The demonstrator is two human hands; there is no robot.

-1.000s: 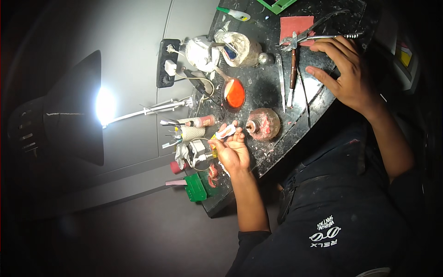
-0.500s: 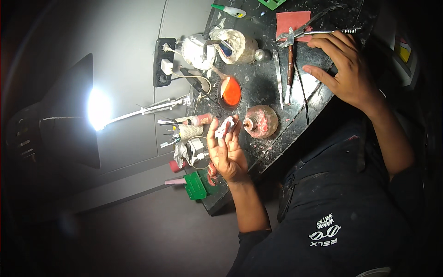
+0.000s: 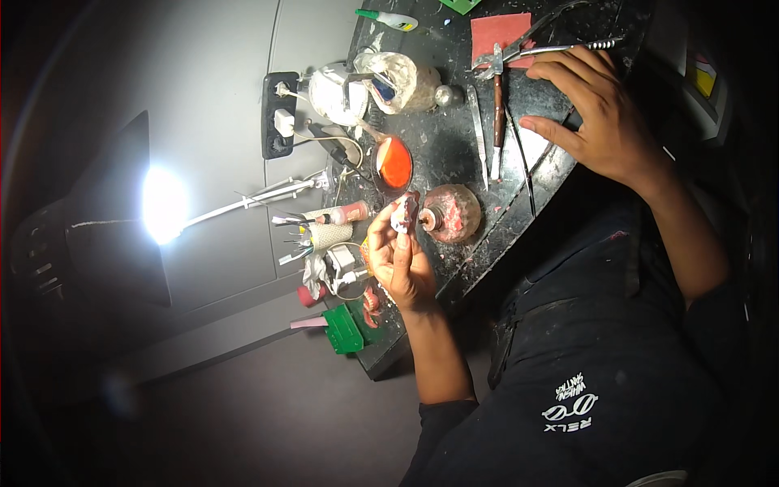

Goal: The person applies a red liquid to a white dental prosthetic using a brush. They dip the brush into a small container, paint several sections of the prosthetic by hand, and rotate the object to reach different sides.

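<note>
My left hand [image 3: 403,264] is closed, thumb against fingers, on a small white-and-pink piece [image 3: 403,213] that looks like a dental cast. Just right of it stands a round glass spirit lamp [image 3: 456,214], pink residue on its side and its wick pointing toward the cast. Over the upper right of the bench, my right hand [image 3: 599,122] is open, fingers spread and bent. Its fingertips are by a metal tool with a spiral handle [image 3: 572,49], pliers [image 3: 519,50] and a pink wax sheet [image 3: 495,32]. Whether they touch these I cannot tell.
Left of the hands are a bowl of orange material [image 3: 395,162], a crusted plaster-like pot [image 3: 414,81], a power strip [image 3: 280,116] and a bright lamp [image 3: 165,205]. A wooden-handled knife [image 3: 497,109] and tweezers [image 3: 477,134] lie mid-bench. Pink dentures [image 3: 371,304] sit beside a green box [image 3: 343,329].
My left thumb and fingers have closed on the cast, which lay across looser fingers before, and it has turned. My right hand stays over the tools. The whole view has shifted slightly.
</note>
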